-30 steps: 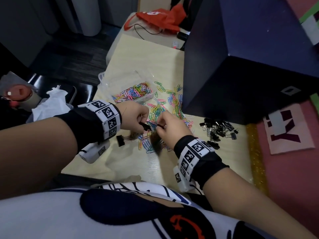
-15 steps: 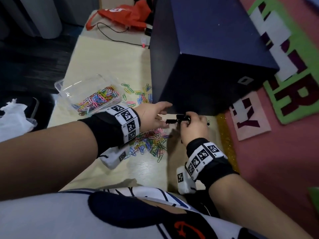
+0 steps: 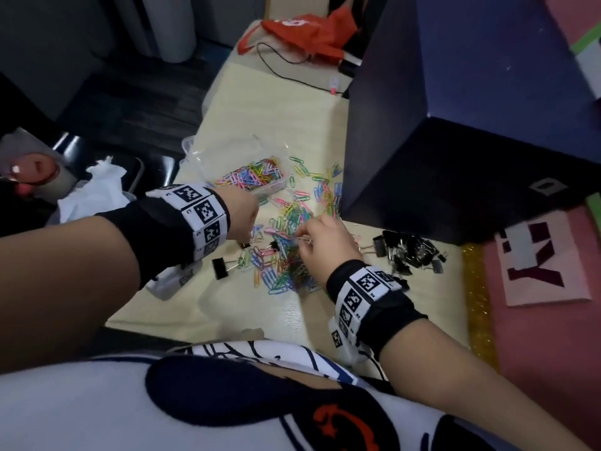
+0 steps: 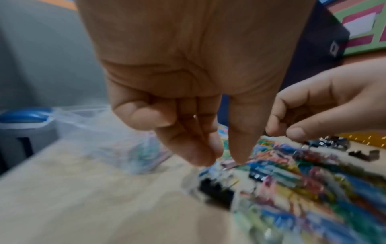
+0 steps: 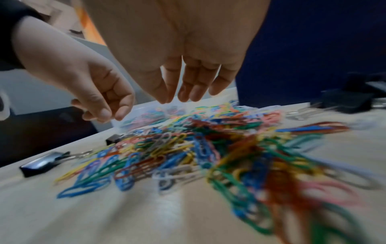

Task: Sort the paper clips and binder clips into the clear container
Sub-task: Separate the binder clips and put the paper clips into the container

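A heap of coloured paper clips [image 3: 286,258] lies mid-table, spreading toward the clear container [image 3: 253,170], which holds more of them. Black binder clips [image 3: 406,252] sit in a pile at the right. One binder clip [image 3: 221,267] lies apart at the left, with two small ones beside the heap. My left hand [image 3: 245,229] hangs over the heap's left edge, fingers [image 4: 200,153] pointing down just above a small black clip [image 4: 213,186], holding nothing I can see. My right hand [image 3: 305,234] hovers over the heap with loose fingers [image 5: 188,94], nothing between them.
A large dark blue box [image 3: 455,141] stands at the back right, close to the clips. A red bag [image 3: 309,30] and a cable lie at the table's far end. White tissue [image 3: 94,190] sits off the left edge. Bare tabletop [image 3: 227,307] shows in front.
Half a second ago both hands held a black binder clip near the blue box. Now they are back over the paper clip heap and the clip is no longer in them.
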